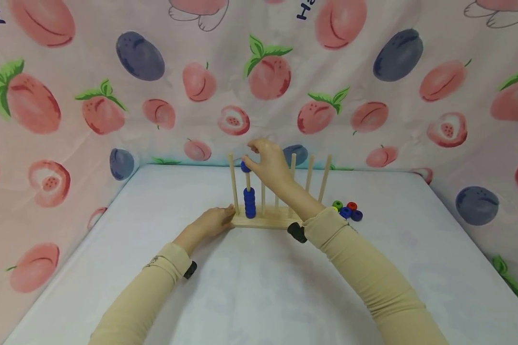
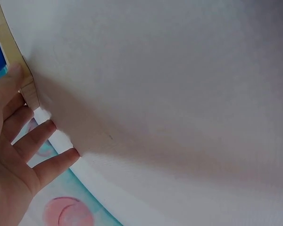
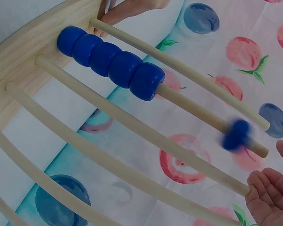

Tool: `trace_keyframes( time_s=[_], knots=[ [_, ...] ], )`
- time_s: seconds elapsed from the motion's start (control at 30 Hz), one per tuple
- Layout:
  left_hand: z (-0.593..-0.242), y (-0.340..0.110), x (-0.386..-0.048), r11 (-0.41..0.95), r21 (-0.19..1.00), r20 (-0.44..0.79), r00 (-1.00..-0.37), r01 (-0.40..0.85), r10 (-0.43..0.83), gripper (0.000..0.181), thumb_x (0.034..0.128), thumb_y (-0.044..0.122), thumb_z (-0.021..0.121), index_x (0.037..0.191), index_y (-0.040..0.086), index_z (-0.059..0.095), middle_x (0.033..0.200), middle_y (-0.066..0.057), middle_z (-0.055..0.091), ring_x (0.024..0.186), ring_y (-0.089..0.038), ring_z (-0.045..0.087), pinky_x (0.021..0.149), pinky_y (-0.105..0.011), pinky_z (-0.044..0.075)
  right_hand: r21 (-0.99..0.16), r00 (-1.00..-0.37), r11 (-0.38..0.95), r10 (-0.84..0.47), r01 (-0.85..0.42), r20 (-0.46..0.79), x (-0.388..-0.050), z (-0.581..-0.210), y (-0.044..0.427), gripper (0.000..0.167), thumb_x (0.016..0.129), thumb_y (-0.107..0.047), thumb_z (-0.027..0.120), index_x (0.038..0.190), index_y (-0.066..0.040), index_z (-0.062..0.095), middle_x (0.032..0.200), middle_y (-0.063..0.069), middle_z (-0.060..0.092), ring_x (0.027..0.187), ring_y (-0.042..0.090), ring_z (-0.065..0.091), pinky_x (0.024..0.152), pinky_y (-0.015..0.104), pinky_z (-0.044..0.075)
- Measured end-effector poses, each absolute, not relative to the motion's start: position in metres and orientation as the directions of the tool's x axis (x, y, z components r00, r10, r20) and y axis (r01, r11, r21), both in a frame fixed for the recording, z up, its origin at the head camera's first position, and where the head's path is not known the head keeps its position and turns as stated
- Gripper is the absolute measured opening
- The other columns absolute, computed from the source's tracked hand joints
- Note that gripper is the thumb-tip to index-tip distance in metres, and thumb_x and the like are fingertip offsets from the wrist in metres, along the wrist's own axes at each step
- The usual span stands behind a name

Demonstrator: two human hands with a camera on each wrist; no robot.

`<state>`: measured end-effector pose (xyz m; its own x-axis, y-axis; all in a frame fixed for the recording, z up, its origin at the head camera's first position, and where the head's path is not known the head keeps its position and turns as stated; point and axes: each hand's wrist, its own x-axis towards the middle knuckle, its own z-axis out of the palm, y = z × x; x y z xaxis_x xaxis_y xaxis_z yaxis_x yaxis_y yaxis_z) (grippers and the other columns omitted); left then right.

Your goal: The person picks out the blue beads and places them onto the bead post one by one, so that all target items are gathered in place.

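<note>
A wooden peg rack (image 1: 263,221) with several upright rods stands on the table. Several blue beads (image 1: 250,203) are stacked at the bottom of its second rod from the left. Another blue bead (image 3: 237,135), blurred, is threaded on that rod near the top. My right hand (image 1: 274,165) is beside the rod tops; in the right wrist view its fingers (image 3: 269,193) are apart from the blurred bead, with thumb and fingers spread. My left hand (image 1: 213,222) pinches the left end of the rack's base, thumb (image 2: 12,77) on one face and fingers around the end.
Loose beads in green, red, blue and yellow, among them a red bead (image 1: 351,206), lie on the white table (image 1: 241,287) right of the rack, partly behind the right sleeve. A fruit-patterned cloth (image 1: 224,57) hangs behind the table.
</note>
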<state>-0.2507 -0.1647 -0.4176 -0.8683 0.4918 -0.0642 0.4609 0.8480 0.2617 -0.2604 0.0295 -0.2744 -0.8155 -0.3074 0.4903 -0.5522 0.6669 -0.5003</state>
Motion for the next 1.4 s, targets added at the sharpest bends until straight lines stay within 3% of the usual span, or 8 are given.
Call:
trace_keyframes(
  time_s=[1.1, 1.4],
  knots=[
    [-0.417, -0.163, -0.253, 0.834, 0.243, -0.033, -0.855, 0.496, 0.518, 0.055, 0.0937, 0.024, 0.058, 0.138, -0.004, 0.042, 0.131, -0.025, 0.054, 0.115, -0.04, 0.057, 0.101, -0.049, 0.044, -0.476, -0.758, 0.631, -0.3, -0.613, 0.578, -0.259, -0.281, 0.031, 0.031, 0.086, -0.014, 0.068, 0.112, 0.002, 0.063, 0.105, 0.014, 0.065, 0.1, 0.024, 0.06, 0.088, 0.033, 0.052],
    [-0.42, -0.166, -0.251, 0.836, 0.264, -0.032, -0.862, 0.481, 0.506, 0.052, 0.0935, 0.023, 0.058, 0.137, -0.003, 0.045, 0.131, -0.026, 0.054, 0.115, -0.041, 0.056, 0.1, -0.049, 0.044, -0.442, -0.727, 0.609, -0.363, -0.659, 0.583, -0.259, -0.284, 0.031, 0.037, 0.084, -0.015, 0.071, 0.114, 0.004, 0.062, 0.106, 0.015, 0.066, 0.101, 0.025, 0.061, 0.09, 0.033, 0.052]
  ],
)
